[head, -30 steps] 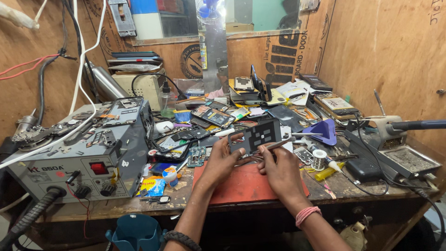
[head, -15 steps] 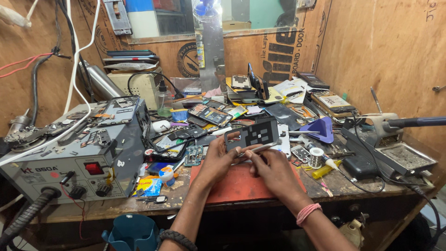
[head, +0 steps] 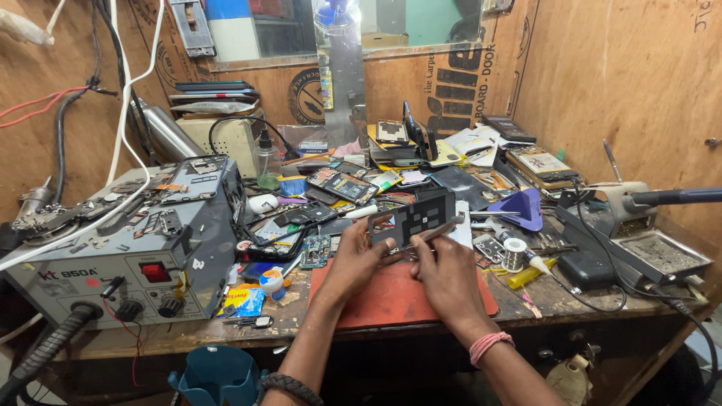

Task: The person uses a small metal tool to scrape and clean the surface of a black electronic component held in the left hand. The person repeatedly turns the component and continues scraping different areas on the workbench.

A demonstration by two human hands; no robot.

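Both hands (head: 406, 259) stay over the cluttered wooden workbench (head: 549, 297).

The opened phone (head: 412, 219) was a dark, flat slab with pale patches on its exposed inside, held tilted on its long edge above the red mat (head: 391, 297). The tweezers (head: 435, 232) were thin and metallic, slanting up to the right, their tip touching the phone's lower edge.
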